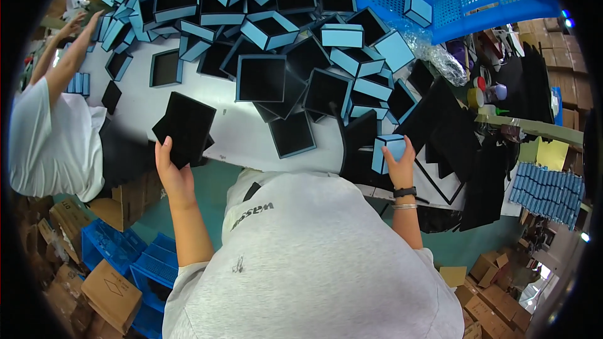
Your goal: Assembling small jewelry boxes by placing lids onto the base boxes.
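Note:
My left hand (176,174) is closed at the near left edge of the white table, gripping a small stack of black square pads (188,122). The pads are fanned slightly, so corners of the lower ones stick out. Toward the right, my right hand (402,168) pinches a light-blue box (388,148) between thumb and fingers. Between my hands, a blue-edged tray with a black inside (293,134) lies near the table's front edge. Beyond it another such tray (260,78) rests on the front of a large heap.
A heap of blue-and-black box parts (282,28) covers the back of the white table (221,127). Behind stands a blue plastic crate (490,6). Black sheets (440,125) lie at the right. Another person (56,132) works at the left. Cartons (113,295) stand on the floor.

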A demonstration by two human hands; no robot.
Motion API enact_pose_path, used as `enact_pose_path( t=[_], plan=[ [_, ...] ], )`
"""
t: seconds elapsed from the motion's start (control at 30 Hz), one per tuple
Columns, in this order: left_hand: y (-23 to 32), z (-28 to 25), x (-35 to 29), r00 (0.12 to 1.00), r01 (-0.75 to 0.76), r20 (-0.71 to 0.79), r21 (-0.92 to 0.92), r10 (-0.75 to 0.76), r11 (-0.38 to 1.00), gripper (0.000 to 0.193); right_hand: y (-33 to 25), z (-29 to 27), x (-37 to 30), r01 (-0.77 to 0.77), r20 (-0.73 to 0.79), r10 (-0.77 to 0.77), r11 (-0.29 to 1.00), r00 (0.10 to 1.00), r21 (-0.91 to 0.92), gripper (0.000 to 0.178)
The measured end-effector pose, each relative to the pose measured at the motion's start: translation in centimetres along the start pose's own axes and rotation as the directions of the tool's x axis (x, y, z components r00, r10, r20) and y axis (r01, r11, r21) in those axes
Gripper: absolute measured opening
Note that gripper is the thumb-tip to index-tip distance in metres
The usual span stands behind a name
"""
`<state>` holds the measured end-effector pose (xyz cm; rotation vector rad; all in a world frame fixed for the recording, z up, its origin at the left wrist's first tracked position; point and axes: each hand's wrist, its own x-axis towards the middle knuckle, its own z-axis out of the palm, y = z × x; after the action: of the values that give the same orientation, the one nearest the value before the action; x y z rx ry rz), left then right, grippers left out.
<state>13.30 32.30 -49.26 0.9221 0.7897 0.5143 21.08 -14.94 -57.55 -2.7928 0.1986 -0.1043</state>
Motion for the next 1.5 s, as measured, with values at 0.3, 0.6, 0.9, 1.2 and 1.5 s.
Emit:
enact_pose_path(
  t=[0.3,0.6,0.9,1.2,1.5],
  plan=[
    [-2.0,3.5,2.7,0.970,0.047,0.241,-0.021,-0.041,0.999,0.043,-1.4,-1.7,0.2,-0.138,0.269,0.031,0.911,0.963,0.388,0.096],
    [-4.5,1.2,-0.6,0.645,0.479,0.700,-0.060,-0.305,0.876,0.066,-14.1,0.0,-0.6,-0.775,0.678,-0.418,-0.112,0.605,0.622,0.044],
    [-7.0,0.6,0.1,0.846,0.158,0.483,0.179,-0.227,0.971,0.055,-21.0,6.8,-0.7,-0.523,0.875,-0.385,0.701,0.293,0.484,0.048],
    [-11.9,-1.0,2.5,0.862,0.028,0.472,0.319,-0.185,0.947,0.057,-17.8,-5.0,11.1,-0.308,0.524,-0.434,0.476,0.733,0.824,0.029],
    [-7.2,0.3,5.1,0.902,0.019,0.406,0.299,-0.145,0.954,0.076,-3.2,4.0,37.5,-0.040,-0.105,0.101,0.881,0.989,0.471,0.050]
  ],
)
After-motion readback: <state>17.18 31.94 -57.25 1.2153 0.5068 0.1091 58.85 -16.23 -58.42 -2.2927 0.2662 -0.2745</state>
